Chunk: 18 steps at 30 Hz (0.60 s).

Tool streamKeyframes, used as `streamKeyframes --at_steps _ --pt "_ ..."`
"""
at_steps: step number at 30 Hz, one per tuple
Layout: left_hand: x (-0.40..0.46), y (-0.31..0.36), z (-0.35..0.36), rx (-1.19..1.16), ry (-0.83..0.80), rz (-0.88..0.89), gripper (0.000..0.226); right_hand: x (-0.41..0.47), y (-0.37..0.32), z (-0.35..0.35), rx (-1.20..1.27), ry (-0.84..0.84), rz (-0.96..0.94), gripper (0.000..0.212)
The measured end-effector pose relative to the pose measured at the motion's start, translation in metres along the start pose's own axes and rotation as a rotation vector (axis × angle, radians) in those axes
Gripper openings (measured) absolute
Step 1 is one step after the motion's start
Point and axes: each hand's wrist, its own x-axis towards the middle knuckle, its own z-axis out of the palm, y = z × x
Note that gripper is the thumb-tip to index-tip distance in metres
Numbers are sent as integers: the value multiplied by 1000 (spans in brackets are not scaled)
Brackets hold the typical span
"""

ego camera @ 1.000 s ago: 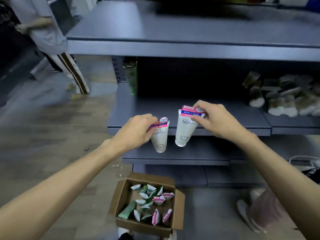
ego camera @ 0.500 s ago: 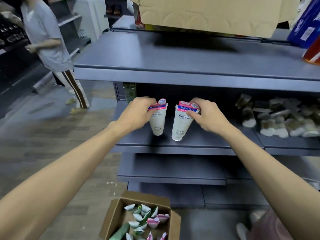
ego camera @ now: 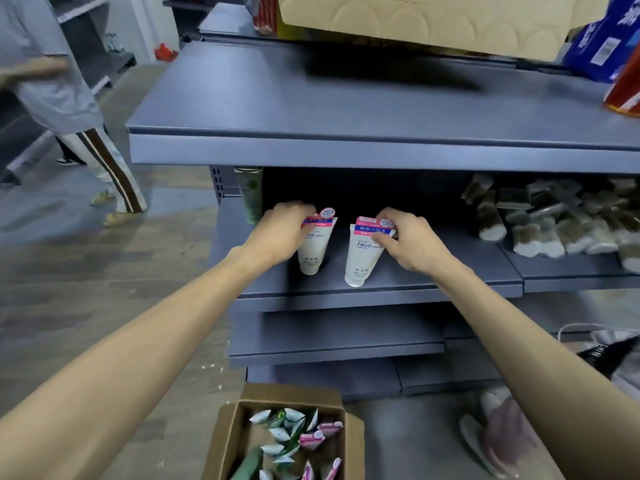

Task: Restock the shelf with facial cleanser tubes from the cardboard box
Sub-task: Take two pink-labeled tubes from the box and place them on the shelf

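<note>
Room lies bare around two white facial cleanser tubes standing cap-down near the front edge of the grey metal shelf (ego camera: 450, 282). Left hand (ego camera: 277, 233) fingers pinch the left tube (ego camera: 313, 247); right hand (ego camera: 412, 240) fingers pinch the right tube (ego camera: 362, 254). One open cardboard box (ego camera: 228, 434) sits on the floor below.

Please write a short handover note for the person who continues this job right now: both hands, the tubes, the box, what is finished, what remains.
Left hand: grips the left white tube at its pink crimped end, cap down on the middle shelf.
Right hand: pinches the right white tube the same way, beside the first.
Done: both tubes are at the shelf; neither is released yet.
Left: let go so they stand, then take more tubes from the cardboard box on the floor, which holds many pink and green ones.
</note>
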Motion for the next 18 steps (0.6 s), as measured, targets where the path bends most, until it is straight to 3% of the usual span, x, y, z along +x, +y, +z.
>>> streamKeyframes --at_steps 4,10,14,18 --pt "5 -11 2 -30 -40 18 7 -3 -6 5 -12 20 65 22" --pt "-6 -31 16 -181 -26 -55 71 -17 -3 23 201 125 258 39" --pt "-20 -35 34 -151 -76 -173 51 -22 3 46 146 8 381 42" --pt "-26 -32 49 -98 -118 -208 43 -19 2 62 149 52 406 44"
